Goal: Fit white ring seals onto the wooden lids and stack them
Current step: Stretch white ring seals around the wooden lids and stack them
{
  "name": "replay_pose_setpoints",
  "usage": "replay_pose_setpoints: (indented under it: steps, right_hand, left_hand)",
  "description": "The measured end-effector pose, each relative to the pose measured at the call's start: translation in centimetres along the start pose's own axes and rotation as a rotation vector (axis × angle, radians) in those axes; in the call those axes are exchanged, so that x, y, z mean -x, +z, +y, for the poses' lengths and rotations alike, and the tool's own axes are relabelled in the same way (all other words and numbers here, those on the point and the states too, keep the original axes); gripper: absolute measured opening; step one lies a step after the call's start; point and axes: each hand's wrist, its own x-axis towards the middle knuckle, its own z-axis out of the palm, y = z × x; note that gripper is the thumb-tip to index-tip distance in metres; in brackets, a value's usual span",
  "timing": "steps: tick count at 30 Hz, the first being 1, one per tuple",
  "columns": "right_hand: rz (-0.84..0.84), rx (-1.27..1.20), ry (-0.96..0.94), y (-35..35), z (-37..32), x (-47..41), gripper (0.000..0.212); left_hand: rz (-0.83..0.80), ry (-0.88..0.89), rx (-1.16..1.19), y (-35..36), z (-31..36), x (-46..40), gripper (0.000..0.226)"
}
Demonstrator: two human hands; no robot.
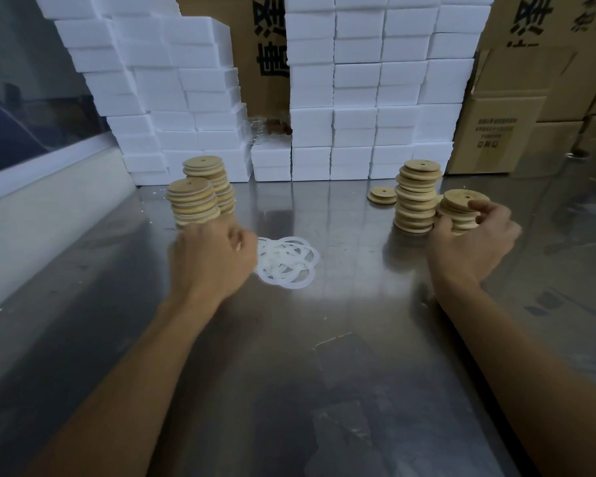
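- Fingers first: the right hand (472, 242) has its fingers (479, 205) curled round the short stack of wooden lids (460, 210) at the right of the steel table (324, 339), thumb on the near side, fingertips over the top lid's far rim.
- The left hand (214, 259) is curled into a loose fist with its back to us, and I can't tell from here whether it is pinching a seal or nothing at all.
- That left fist sits just at the left edge of the loose pile of white ring seals (286, 261), which lie flat and overlapping on the table between the two hands.
- So the seals lie to the right of the left fingers, touching or nearly so, and well apart from the right hand. The left is clearly the nearer hand for a ring.
- The lids under the right hand lie flat, round faces up, each with a small centre hole.
- Beside them stands a taller stack of bare lids (415, 197), with a couple of stray lids (382, 195) behind.
- Far left, two stacks of lids with white rims showing (200, 197). These look like the finished ones.
- My guess: a lid comes off the right stack, a ring meets it mid-table.
- Behind it all, white foam boxes (358, 98) and cardboard cartons (530, 98).
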Motion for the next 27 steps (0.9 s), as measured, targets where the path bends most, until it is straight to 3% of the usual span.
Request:
replay_pose_setpoints:
  steps: [4,11,27]
  right_hand:
    - [0.006,0.032,0.087,0.5,0.5,-0.6,0.044]
    - [-0.052,0.118,0.072,1.8,1.2,-2.4,0.062]
    - [-0.164,0.257,0.108,2.9,1.4,-4.8,0.04]
  left_hand:
    - [-0.184,0.182,0.061,2.1,1.0,1.6,0.028]
    - [-0.374,0.258,0.067,2.9,0.9,2.5,0.024]
    - [-0.374,0.236,0.081,3.3,0.5,2.4,0.022]
